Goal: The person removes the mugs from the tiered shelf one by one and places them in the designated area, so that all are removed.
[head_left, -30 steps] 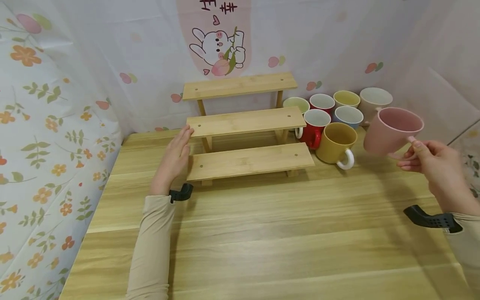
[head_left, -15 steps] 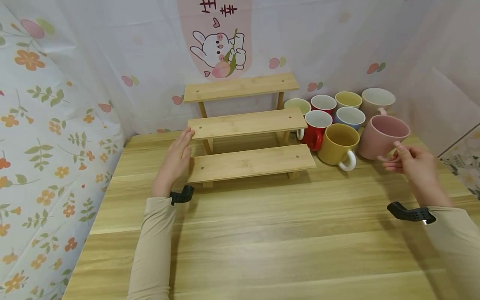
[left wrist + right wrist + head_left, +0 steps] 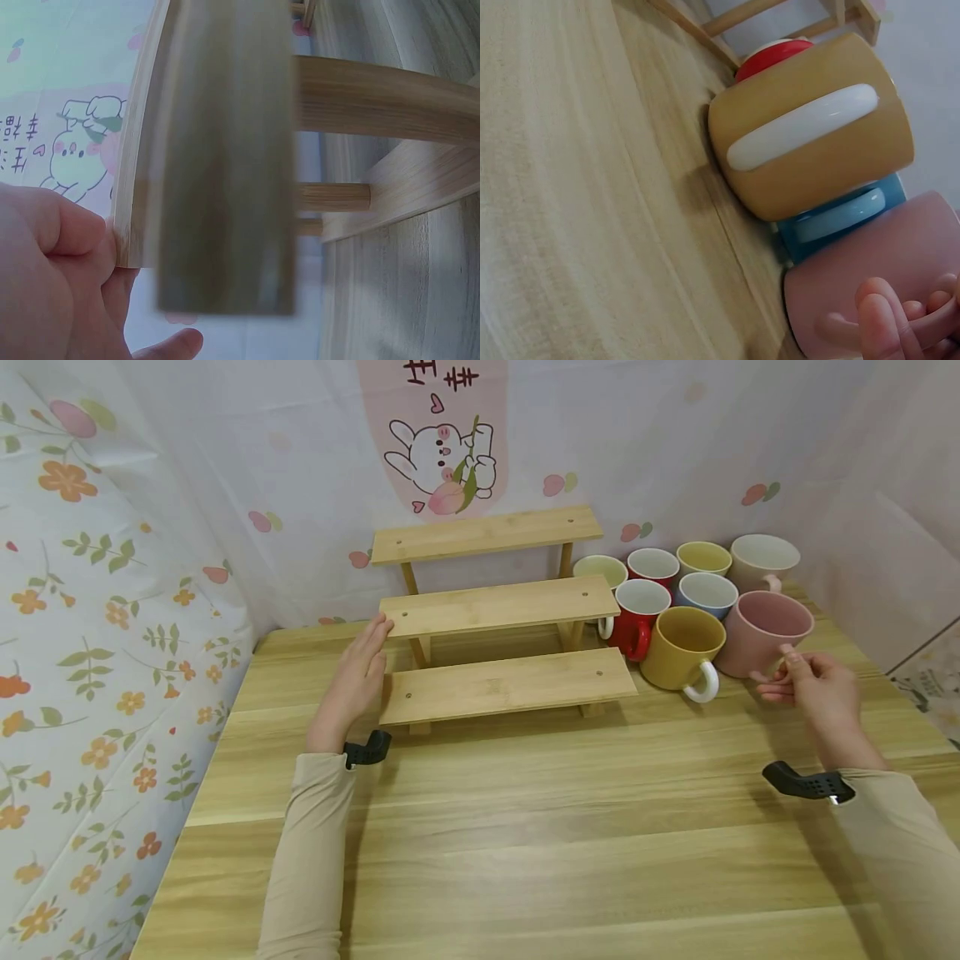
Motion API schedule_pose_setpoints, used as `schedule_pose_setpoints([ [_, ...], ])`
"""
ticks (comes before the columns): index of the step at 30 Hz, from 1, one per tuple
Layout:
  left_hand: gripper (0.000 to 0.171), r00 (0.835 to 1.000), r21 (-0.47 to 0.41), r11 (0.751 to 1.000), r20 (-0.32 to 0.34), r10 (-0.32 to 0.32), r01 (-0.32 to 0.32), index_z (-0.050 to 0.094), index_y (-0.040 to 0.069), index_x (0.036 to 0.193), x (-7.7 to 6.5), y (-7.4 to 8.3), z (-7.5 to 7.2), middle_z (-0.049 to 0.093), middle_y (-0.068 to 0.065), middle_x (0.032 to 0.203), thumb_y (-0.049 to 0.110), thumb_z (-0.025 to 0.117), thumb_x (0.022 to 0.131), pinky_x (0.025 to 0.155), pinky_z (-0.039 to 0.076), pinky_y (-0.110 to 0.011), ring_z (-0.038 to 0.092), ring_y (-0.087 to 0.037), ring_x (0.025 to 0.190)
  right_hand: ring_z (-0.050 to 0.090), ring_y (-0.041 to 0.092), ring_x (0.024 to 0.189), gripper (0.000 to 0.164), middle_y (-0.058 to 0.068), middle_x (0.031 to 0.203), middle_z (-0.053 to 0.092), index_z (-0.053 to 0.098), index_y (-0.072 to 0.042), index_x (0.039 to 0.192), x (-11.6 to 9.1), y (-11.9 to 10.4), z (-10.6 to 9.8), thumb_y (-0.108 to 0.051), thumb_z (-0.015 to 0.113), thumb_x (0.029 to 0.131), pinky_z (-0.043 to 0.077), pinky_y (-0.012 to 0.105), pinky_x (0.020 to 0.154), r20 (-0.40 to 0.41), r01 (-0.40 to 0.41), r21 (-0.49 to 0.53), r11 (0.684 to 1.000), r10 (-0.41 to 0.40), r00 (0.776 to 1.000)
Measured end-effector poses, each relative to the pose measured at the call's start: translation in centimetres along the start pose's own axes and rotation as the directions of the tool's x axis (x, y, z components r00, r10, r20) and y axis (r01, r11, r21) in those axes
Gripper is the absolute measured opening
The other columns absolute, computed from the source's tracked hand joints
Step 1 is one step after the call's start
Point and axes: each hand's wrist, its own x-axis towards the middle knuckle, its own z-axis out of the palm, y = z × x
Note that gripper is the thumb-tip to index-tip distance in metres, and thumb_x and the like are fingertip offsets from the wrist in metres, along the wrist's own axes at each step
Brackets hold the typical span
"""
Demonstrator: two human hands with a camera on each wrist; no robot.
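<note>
My right hand (image 3: 821, 689) pinches the handle of a pink mug (image 3: 765, 631), which stands upright at the right end of a group of mugs. Just left of it is a mustard mug (image 3: 681, 652) with a white handle, also large in the right wrist view. My left hand (image 3: 352, 677) rests its fingertips against the left end of the middle board of a three-step wooden shelf (image 3: 498, 607). The left wrist view shows fingers (image 3: 82, 232) at a board's end, with the shelf's dowels (image 3: 375, 101) beyond.
Behind the pink mug stand a blue mug (image 3: 707, 593), a pale mug (image 3: 765, 560) and a yellow mug (image 3: 703, 558). Red mugs (image 3: 641, 602) and a pale green mug (image 3: 600, 568) crowd the shelf's right end. A printed curtain (image 3: 300, 460) hangs behind the wooden table (image 3: 525, 827).
My right hand has brought the pink mug down and left, from the air to beside the mustard mug, and still pinches its handle. The left hand stays at the shelf.
</note>
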Motion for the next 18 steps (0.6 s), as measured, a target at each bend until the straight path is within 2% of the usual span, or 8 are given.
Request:
schedule_pose_setpoints([
  [5,0.05,1.0,-0.01,1.0,-0.01,-0.005,0.005,0.019,0.008,0.153,0.0,-0.2,-0.1,0.009,-0.006,0.162,0.014,0.023,0.104,0.121,0.005,-0.051,0.007,-0.029,0.148,0.068,0.01,0.054,0.029,0.0,0.061,0.062,0.058,-0.004,0.075,0.4,-0.5,0.4,-0.026,0.057,0.094,0.057,0.021,0.05,0.001,-0.043,-0.054,0.998,0.044,0.999],
  [9,0.05,1.0,-0.014,1.0,-0.014,-0.006,0.006,0.019,0.008,0.153,0.0,-0.2,-0.2,0.009,-0.006,0.162,0.011,0.024,0.103,0.121,0.005,-0.051,0.006,-0.028,0.149,0.068,0.011,0.053,0.029,0.0,0.062,0.062,0.058,-0.005,0.075,0.7,-1.0,0.5,-0.025,0.055,0.095,0.057,0.021,0.051,0.042,-0.071,-0.072,0.995,0.074,0.996],
  [18,0.05,1.0,0.001,1.0,0.002,0.001,-0.001,0.019,0.009,0.153,0.3,-0.3,-0.2,0.01,-0.006,0.162,0.011,0.025,0.103,0.121,0.005,-0.051,0.008,-0.028,0.148,0.066,0.007,0.052,0.025,-0.007,0.064,0.063,0.063,-0.015,0.075,0.3,-0.8,-0.4,-0.03,0.057,0.095,0.056,0.019,0.05,0.042,-0.076,-0.237,0.969,0.088,0.995],
])
